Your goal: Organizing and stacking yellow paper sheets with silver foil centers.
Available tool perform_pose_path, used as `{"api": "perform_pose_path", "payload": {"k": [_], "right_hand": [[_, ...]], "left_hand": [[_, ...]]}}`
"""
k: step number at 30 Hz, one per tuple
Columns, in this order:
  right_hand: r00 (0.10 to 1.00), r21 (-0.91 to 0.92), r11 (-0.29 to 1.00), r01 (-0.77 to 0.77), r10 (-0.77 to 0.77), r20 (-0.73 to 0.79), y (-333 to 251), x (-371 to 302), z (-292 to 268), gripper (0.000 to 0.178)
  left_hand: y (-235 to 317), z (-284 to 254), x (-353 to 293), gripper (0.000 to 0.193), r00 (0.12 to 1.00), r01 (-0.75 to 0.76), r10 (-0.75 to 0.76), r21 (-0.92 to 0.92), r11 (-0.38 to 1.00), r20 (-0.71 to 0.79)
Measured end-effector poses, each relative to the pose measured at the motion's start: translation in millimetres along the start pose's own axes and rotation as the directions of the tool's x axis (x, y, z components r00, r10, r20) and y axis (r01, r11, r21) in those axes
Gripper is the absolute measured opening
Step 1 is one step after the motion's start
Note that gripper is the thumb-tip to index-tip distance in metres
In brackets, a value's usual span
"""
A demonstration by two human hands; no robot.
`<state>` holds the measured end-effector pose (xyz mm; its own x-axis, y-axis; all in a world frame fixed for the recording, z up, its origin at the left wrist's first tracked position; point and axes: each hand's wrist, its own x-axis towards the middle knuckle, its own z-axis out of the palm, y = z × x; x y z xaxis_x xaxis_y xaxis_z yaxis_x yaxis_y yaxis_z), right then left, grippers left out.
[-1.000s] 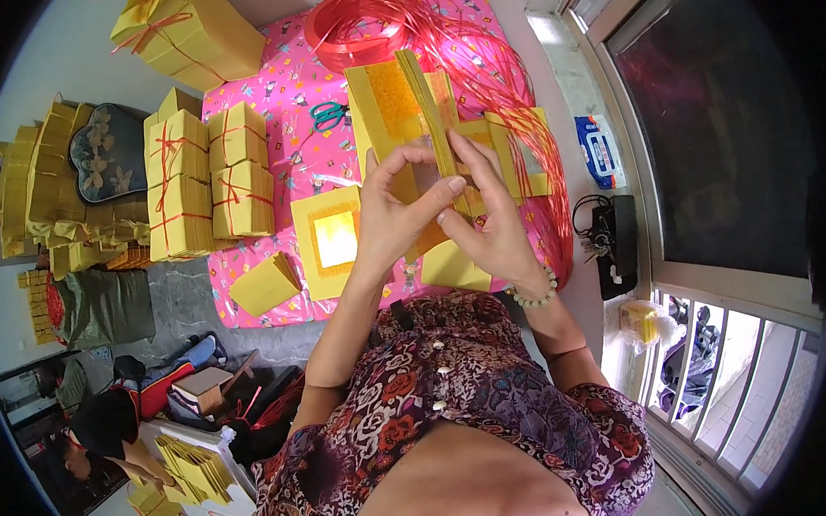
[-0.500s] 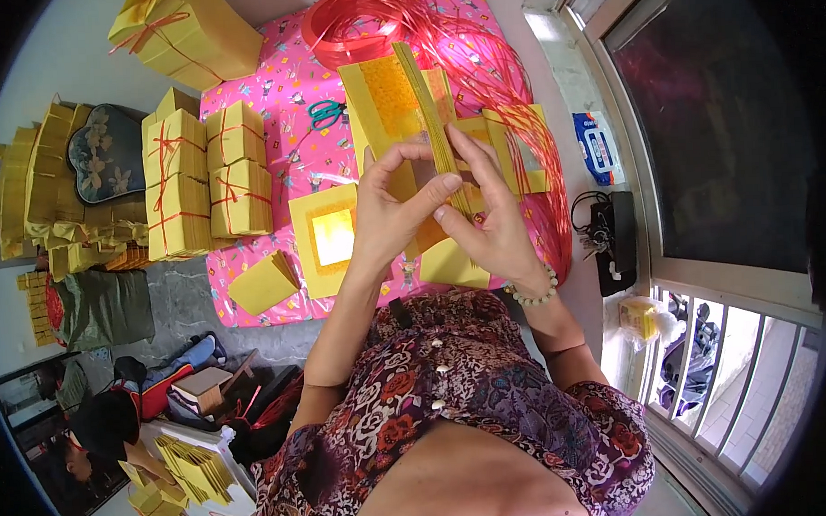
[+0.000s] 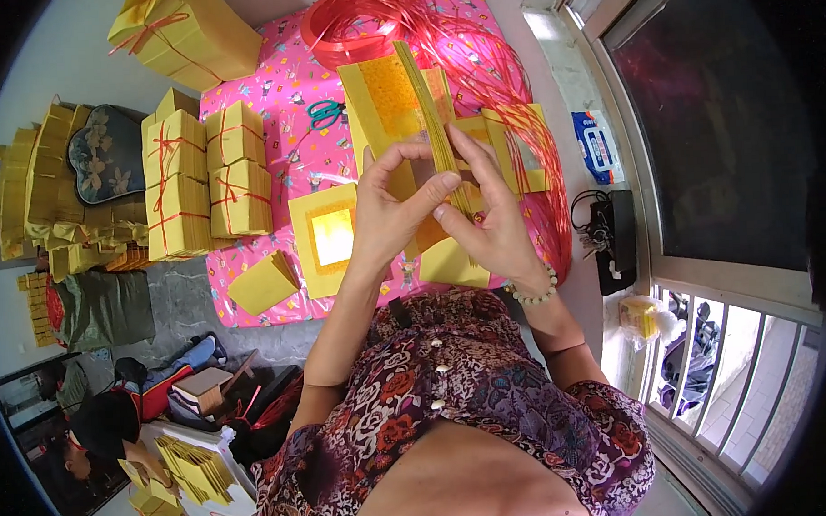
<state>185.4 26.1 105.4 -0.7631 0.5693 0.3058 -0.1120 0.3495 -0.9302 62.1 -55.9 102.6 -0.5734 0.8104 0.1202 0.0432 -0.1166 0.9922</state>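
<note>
Hands meet at upper centre of the head view: left hand (image 3: 389,213) and right hand (image 3: 489,223) both clasp the yellow paper stack (image 3: 408,103), now held slightly lower and nearer the body than a second ago. Tied bundles (image 3: 201,179) sit left on the pink cloth (image 3: 280,90), suggesting this stack is being squared for tying.

The stack of paper sheets (image 3: 408,113) is yellow with an orange-gold square. The cloth (image 3: 289,89) on the worktop is bright pink with small coloured figures. The string (image 3: 368,23) is red. The tied bundles (image 3: 201,179) are yellow with red string. The scissors (image 3: 324,113) have teal handles. The blouse (image 3: 454,393) has a purple, red and white flower pattern. The bracelet (image 3: 534,295) has pale beads.
</note>
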Motion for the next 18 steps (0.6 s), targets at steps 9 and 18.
{"api": "perform_pose_path", "payload": {"k": [9, 18], "right_hand": [[0.997, -0.11, 0.991, 0.077, -0.077, -0.001, 4, -2, 2, 0.077], [0.997, -0.198, 0.977, 0.076, -0.078, -0.001, 3, -4, 8, 0.081]], "left_hand": [[-2, 1, 0, 0.026, 1.0, 0.027, -0.027, 0.003, 1.0, -0.001], [-12, 1, 1, 0.027, 1.0, 0.017, -0.017, 0.043, 0.999, -0.011]]}}
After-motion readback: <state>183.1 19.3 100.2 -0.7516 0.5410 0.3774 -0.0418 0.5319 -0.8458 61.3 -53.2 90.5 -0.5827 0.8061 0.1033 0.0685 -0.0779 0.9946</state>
